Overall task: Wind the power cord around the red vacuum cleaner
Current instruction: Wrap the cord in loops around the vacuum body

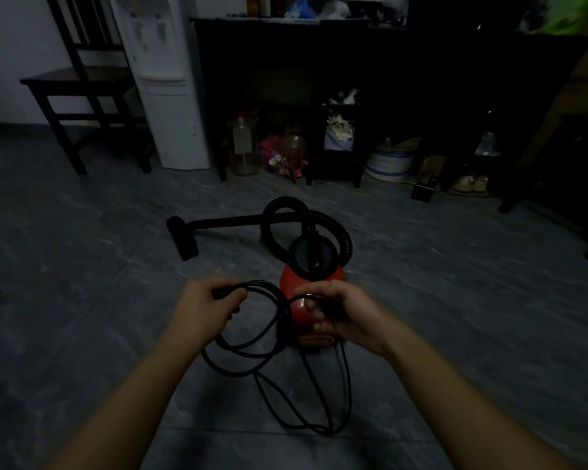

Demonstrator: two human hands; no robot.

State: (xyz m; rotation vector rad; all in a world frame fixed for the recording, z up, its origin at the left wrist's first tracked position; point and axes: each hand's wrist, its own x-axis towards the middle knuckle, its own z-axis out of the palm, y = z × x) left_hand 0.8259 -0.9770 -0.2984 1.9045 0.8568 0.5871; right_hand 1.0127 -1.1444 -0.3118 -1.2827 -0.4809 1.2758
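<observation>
Both hands, left [208,305] and right [333,312], grip cord [279,368] in loose loops just above red vacuum [314,283] on floor [82,300]; none wound on yet, looks like all winding remains.

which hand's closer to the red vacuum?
Right. The right hand overlaps the red vacuum at its near end; the left hand is off to its left, holding cord.
</observation>
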